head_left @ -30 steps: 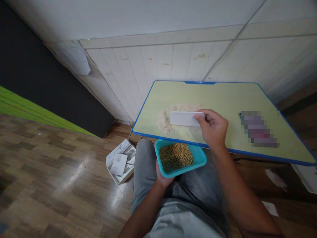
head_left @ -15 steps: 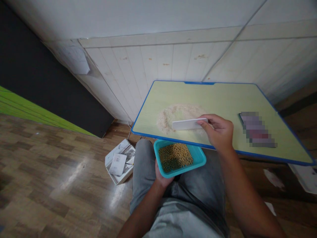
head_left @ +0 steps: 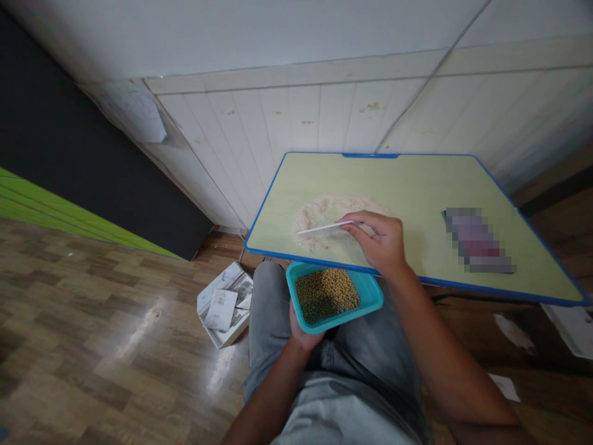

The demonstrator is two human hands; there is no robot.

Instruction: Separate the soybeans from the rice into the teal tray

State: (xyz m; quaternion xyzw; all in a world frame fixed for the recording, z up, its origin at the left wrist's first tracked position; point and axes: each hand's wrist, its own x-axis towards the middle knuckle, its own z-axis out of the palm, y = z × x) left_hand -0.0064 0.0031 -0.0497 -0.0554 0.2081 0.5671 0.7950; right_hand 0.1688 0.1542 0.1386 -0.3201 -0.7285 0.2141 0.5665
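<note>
My right hand (head_left: 382, 242) pinches a thin flat white scraper-like piece (head_left: 324, 228) at its right end, with thumb and fingers closed. The piece is seen almost edge-on, over a ring of pale, fine-grained powder or crumbs (head_left: 308, 216) on the table's left half. My left hand (head_left: 304, 330) grips a turquoise plastic tray (head_left: 370, 296) from below and the left, holding it over my lap by the table's front edge. Inside the tray lie yellowish beans (head_left: 340, 287), shaded darker on the left. Most of my left fingers are hidden under the tray.
The small pale-green table (head_left: 417, 179) has a blue rim and stands against the white panelled wall (head_left: 259, 117). A flat, pixelated dark object (head_left: 477, 241) lies on its right side. On the wooden floor at left sits an open white box (head_left: 225, 312) with papers.
My right hand has moved left across the table with the white piece, which has turned from showing its broad face to nearly edge-on. The tray is held about the same.
</note>
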